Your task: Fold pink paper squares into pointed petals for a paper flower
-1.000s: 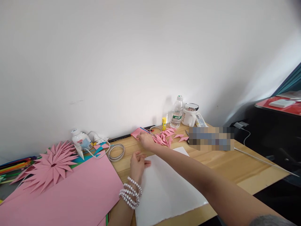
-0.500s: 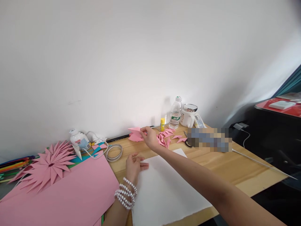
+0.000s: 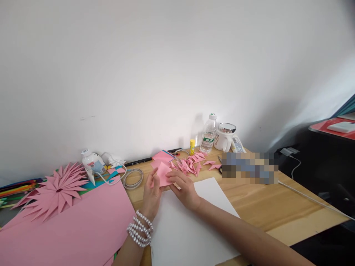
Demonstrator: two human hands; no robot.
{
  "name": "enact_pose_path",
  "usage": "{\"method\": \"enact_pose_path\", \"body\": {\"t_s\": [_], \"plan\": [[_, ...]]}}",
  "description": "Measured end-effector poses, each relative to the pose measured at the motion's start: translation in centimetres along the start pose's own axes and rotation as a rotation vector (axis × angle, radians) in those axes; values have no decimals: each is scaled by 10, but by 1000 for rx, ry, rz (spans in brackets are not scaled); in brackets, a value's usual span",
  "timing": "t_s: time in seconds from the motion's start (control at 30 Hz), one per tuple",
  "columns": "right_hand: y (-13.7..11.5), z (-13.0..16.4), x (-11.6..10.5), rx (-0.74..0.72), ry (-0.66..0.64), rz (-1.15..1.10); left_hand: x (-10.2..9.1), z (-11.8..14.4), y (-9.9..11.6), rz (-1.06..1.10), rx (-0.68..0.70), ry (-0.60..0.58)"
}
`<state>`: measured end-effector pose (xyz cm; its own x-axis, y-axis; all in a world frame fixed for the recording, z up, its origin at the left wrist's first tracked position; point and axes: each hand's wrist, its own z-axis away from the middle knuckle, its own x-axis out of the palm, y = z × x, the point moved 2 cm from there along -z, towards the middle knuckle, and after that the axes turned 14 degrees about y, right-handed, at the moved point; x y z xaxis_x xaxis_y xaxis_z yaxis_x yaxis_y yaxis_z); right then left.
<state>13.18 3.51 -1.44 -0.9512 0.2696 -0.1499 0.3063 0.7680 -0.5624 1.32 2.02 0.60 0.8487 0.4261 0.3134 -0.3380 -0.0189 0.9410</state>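
Observation:
A small pink paper square is held up between both hands above the far edge of a white sheet. My left hand, with beaded bracelets on its wrist, pinches the square's left side. The fingers of my right hand close on its right side. Just behind lie more pink squares. Several folded pink paper pieces are heaped to the right of them.
On the left are a large pink sheet and a spiky folded-paper wheel. A white bottle and coiled cable stand behind. Along the wall are a glue stick, water bottle and mug. A blurred-out object lies right.
My right hand has drawn a pink square from the back toward me. My left hand has lifted from the white sheet and now grips the square too.

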Motion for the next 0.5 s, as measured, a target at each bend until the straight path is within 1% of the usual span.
{"method": "enact_pose_path", "body": {"t_s": [0.07,0.13,0.23,0.33,0.43,0.5], "plan": [[-1,1,-1,-3,-32,-32,0,-2,1,40,-13,-80],[-1,0,-2,47,-58,-59,-2,-5,0,71,-44,-54],[2,-1,-4,204,-12,-45,-3,-7,1,103,-92,-27],[7,-1,-7,388,55,-81,0,-3,1,92,-136,-61],[13,-3,-8,536,16,-245,3,1,-2,28,-185,-117],[17,-4,-8,572,-4,-307,3,1,-5,-3,-197,-131]]}}
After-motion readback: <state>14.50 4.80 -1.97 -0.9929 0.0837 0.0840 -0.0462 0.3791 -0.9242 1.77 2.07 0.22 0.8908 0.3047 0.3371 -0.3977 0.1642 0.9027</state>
